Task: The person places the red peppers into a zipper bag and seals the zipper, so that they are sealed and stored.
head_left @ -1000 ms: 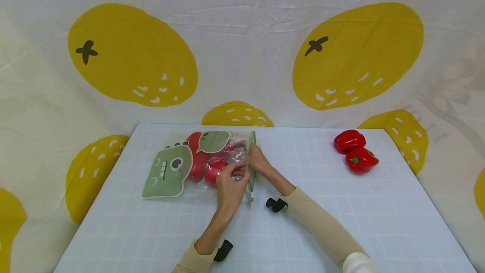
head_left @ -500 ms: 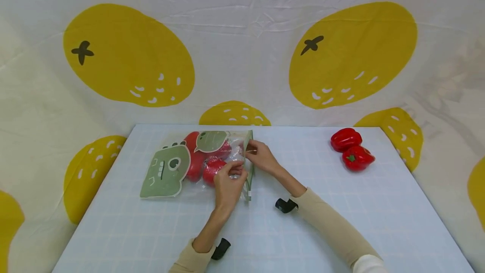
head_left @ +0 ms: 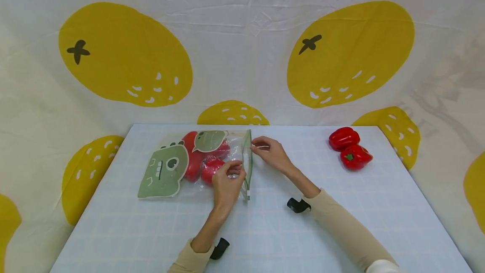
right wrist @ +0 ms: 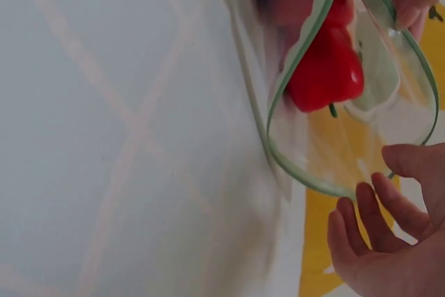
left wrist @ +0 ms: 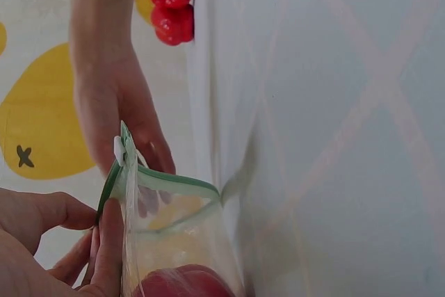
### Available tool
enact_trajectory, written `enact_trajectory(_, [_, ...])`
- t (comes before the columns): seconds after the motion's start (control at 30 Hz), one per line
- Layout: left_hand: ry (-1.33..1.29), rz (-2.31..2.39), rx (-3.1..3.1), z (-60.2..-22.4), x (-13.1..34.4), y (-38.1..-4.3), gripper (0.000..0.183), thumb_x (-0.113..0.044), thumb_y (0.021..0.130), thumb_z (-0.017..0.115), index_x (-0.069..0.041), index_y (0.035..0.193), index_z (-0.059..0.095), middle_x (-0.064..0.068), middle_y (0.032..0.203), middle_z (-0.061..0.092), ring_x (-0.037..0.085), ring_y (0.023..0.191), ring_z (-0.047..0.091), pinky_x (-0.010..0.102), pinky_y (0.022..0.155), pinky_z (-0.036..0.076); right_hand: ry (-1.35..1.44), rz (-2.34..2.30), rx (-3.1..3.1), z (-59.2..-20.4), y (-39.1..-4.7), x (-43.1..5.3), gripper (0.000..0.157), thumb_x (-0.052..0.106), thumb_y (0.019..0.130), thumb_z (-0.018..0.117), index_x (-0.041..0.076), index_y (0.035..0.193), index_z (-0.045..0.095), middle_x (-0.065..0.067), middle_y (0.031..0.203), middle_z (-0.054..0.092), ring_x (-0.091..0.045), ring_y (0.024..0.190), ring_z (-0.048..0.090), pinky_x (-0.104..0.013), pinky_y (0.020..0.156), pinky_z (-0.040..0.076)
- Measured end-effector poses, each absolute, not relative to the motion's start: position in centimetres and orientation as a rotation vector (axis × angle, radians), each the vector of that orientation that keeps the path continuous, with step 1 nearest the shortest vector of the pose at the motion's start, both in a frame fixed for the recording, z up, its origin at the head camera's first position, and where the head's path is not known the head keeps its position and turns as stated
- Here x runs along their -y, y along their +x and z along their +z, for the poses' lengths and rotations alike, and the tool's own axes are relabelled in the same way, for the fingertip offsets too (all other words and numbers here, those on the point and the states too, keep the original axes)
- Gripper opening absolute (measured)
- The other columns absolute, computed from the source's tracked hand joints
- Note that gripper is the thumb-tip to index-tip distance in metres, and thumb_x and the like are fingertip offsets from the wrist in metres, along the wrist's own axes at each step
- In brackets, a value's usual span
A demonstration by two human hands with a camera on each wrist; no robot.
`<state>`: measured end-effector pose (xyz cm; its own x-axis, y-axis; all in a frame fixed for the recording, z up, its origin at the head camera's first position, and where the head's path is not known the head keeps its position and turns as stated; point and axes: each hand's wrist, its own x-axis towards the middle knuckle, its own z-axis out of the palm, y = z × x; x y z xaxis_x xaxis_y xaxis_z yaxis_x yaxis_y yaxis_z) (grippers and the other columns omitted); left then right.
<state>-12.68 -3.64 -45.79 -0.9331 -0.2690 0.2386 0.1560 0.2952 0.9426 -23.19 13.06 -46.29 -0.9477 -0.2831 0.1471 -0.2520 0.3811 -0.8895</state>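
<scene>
A clear zip bag [head_left: 161,178] with green dinosaur-like prints lies on its side on the table. Several red items show through its plastic; one, a red bell pepper [right wrist: 327,74] with a green stem, sits inside the mouth in the right wrist view. My left hand [head_left: 227,184] pinches the upper edge of the mouth between thumb and fingers. The green-trimmed rim [right wrist: 280,106] gapes in a loop. Just right of the mouth is my right hand [head_left: 275,155], fingers loosely bent and holding nothing, fingertips right by the rim.
Two more red bell peppers [head_left: 344,138] lie together at the back right of the table [head_left: 303,247]. A white cloth [head_left: 242,62] printed with yellow fruit hangs behind. Both wrists carry small black cameras [head_left: 298,205].
My right hand has drawn out of the bag's mouth, moving right and toward me. The left hand keeps its pinch on the edge. The head view has shifted slightly.
</scene>
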Motion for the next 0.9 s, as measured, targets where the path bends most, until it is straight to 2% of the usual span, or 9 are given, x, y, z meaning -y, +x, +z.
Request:
enact_trajectory(0.33, [0.153, -1.672, 2.257, -45.6, 3.6, -12.8, 0.020, -0.004, 0.086, 0.079, -0.004, 0.106, 0.078, 0.008, 0.093, 0.076, 0.020, 0.081, 0.073, 0.031, 0.077, 0.062, -0.520, -1.650, -2.671, -46.0, -22.6, -15.7, 0.026, 0.017, 0.097, 0.073, 0.002, 0.118, 0.070, -0.012, 0.117, 0.072, -0.028, 0.112, 0.066, -0.049, 0.106, 0.050])
enact_trajectory(0.63, [0.145, -1.681, 2.247, -45.8, 3.6, -12.7, 0.019, -0.002, 0.085, 0.079, -0.003, 0.104, 0.078, 0.009, 0.092, 0.076, 0.021, 0.080, 0.073, 0.028, 0.075, 0.062, -0.431, -1.601, -2.748, -45.5, -22.0, -18.4, 0.026, 0.021, 0.097, 0.073, 0.005, 0.118, 0.070, -0.010, 0.118, 0.071, -0.027, 0.114, 0.064, -0.045, 0.108, 0.049])
enact_trajectory(0.9, [0.141, -1.698, 2.249, -45.8, 3.7, -12.7, 0.020, -0.005, 0.085, 0.080, -0.004, 0.105, 0.078, 0.007, 0.093, 0.076, 0.020, 0.081, 0.073, 0.025, 0.074, 0.061, -0.345, -1.547, -2.848, -44.8, -21.5, -20.9, 0.030, 0.024, 0.098, 0.072, 0.006, 0.121, 0.070, -0.012, 0.123, 0.069, -0.031, 0.118, 0.061, -0.048, 0.109, 0.048])
